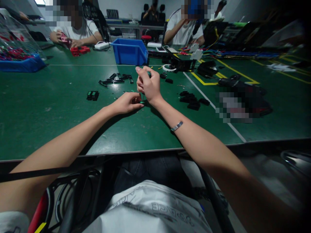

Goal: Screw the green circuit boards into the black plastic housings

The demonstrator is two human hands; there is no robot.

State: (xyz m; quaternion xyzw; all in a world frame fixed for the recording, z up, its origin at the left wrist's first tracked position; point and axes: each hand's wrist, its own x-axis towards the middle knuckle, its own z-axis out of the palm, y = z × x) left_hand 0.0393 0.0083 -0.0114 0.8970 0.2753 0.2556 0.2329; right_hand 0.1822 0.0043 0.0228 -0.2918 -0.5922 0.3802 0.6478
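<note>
My left hand (127, 103) rests on the green table with its fingers closed on a small green circuit board (142, 102). Above it, my right hand (150, 83) is curled around what looks like a screwdriver, its handle mostly hidden in the fist. The thin screwdriver shaft (143, 96) points down at the board. Left of my hands lie a pair of black parts with green boards (92, 95) and several flat black strips (115, 79). On the right is a pile of black plastic parts (191, 99).
A blue bin (130, 51) stands behind my hands. At the far left is a blue tray (23, 63) with colourful wires. A blurred dark bag-like object (252, 97) lies to the right. Two people sit across the table, one holding a pink object (64, 38). The table's front edge (136, 151) runs below my forearms.
</note>
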